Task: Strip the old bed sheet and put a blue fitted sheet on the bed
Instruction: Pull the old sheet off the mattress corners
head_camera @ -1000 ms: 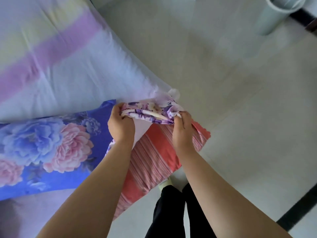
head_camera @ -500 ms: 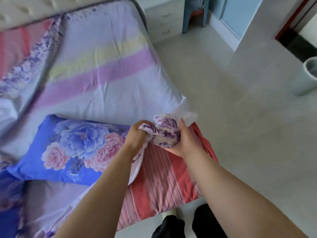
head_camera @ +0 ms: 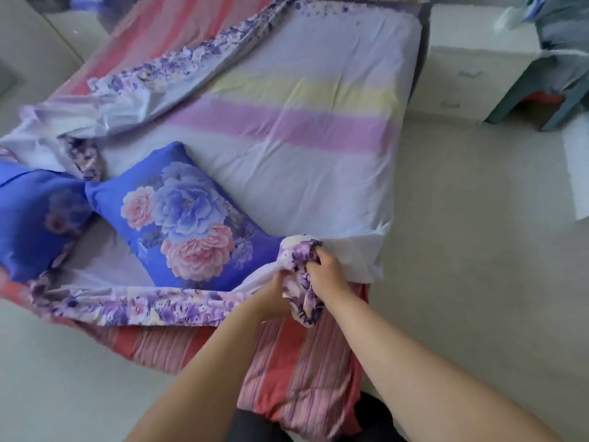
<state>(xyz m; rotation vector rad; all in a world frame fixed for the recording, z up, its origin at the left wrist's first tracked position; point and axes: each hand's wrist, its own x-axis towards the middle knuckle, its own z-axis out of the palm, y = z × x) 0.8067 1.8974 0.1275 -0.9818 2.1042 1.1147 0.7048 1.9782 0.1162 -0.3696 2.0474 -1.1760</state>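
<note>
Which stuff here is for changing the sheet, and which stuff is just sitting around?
For the job:
- old bed sheet, pale with a purple flowery border, its corner bunched up
- left hand and right hand, both gripping that corner
- red striped mattress showing underneath

Just sitting around:
- two blue flowery pillows on the bed
- white nightstand
- plastic stool

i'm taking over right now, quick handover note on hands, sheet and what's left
Left hand: grips the bunched corner of the old sheet at the near right corner of the bed.
Right hand: grips the same floral corner bunch from the other side.
Old sheet: near corner and near edge lifted off the red striped mattress; the far left corner is folded back too; the rest lies flat.
Two blue floral pillows lie on the sheet.
Left: clear the pillows, pull the sheet off. No blue fitted sheet is in view.
</note>
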